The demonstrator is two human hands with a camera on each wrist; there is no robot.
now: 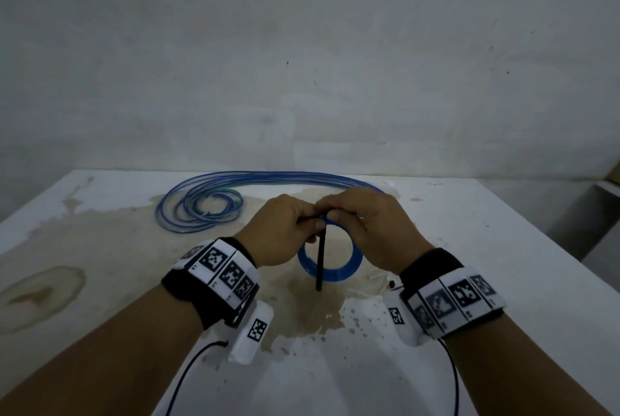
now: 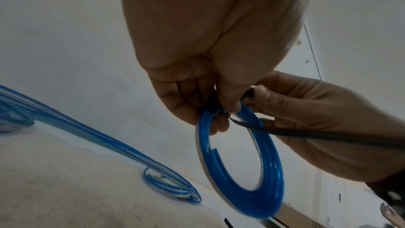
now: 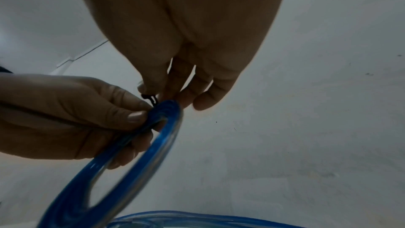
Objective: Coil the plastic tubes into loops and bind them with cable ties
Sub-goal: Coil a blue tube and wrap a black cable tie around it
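I see left hand and right hand pinching top of blue tube coil above tabletop, fingers curled, black cable tie hanging through.

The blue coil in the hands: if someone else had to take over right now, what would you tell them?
Left hand: pinches the top of the blue coil and the black tie, whose tail hangs down through the ring.
Right hand: pinches the tie's head end at the same spot.
Coil: held upright above the table.
Loose tubes: lying at the back of the table, unbound.
Done: one tube coiled, tie wrapped round it.
Left: whether the tie is locked is hidden; pull it tight, then coil and tie the loose tubes.
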